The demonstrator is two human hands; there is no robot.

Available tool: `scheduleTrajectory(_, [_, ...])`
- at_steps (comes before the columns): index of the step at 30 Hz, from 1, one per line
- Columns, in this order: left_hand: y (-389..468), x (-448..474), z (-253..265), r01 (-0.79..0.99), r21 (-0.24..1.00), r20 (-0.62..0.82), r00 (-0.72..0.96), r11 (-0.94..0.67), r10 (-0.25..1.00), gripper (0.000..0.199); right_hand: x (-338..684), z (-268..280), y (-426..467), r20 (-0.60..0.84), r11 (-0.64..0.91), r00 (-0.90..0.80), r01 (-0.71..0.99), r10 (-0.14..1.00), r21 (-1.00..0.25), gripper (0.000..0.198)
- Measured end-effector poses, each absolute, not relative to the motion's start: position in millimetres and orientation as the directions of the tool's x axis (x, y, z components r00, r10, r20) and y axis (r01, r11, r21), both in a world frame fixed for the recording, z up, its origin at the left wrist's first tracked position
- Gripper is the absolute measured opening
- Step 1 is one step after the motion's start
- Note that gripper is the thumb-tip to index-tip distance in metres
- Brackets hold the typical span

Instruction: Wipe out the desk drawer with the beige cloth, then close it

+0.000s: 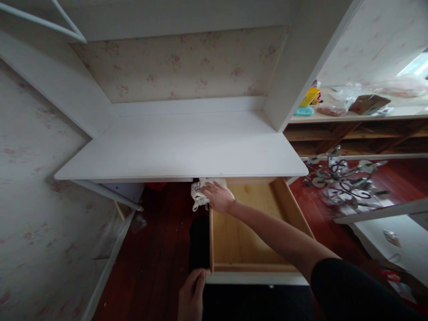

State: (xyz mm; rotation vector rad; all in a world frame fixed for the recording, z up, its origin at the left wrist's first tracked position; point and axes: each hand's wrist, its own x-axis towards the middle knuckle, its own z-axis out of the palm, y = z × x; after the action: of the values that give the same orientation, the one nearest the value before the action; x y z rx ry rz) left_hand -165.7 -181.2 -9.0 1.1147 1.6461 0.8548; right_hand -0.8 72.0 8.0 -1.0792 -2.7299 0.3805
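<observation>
A wooden drawer [247, 236] with a white front is pulled out from under the white desk [187, 147]. My right hand [219, 197] reaches across it and presses a crumpled white cloth [199, 196] with dark print against the drawer's far left corner, just below the desktop edge. Its fingers are bent over the cloth. Down at the drawer's near left corner, my left hand [193, 292] grips the edge of the white drawer front [254, 278]. The hidden side of that hand's fingers cannot be seen.
A chandelier [347, 180] with curved arms lies on the red wood floor [150, 263] at right. Behind it, a low shelf unit [361, 133] carries bags and a cardboard box [369, 104]. A white upright panel [301, 67] rises from the desk's right side.
</observation>
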Motion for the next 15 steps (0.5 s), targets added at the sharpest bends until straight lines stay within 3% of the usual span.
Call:
scheduleTrajectory(8, [-176, -165, -7, 0.272, 0.886, -0.354, -0.123, 0.375, 0.927, 0.039, -9, 14, 68, -0.038, 0.597, -0.652, 0.716, 0.758, -0.362, 0.050])
scheduleTrajectory(13, [-166, -168, -17, 0.238, 0.880, -0.392, -0.127, 0.412, 0.911, 0.035, -1, 26, 7, -0.159, 0.523, -0.675, 0.680, 0.720, -0.514, 0.041])
scheduleTrajectory(15, [-163, -170, -28, 0.257, 0.865, -0.384, -0.216, 0.432, 0.898, 0.034, 5, 36, -21, -0.246, 0.452, -0.692, 0.658, 0.679, -0.602, 0.036])
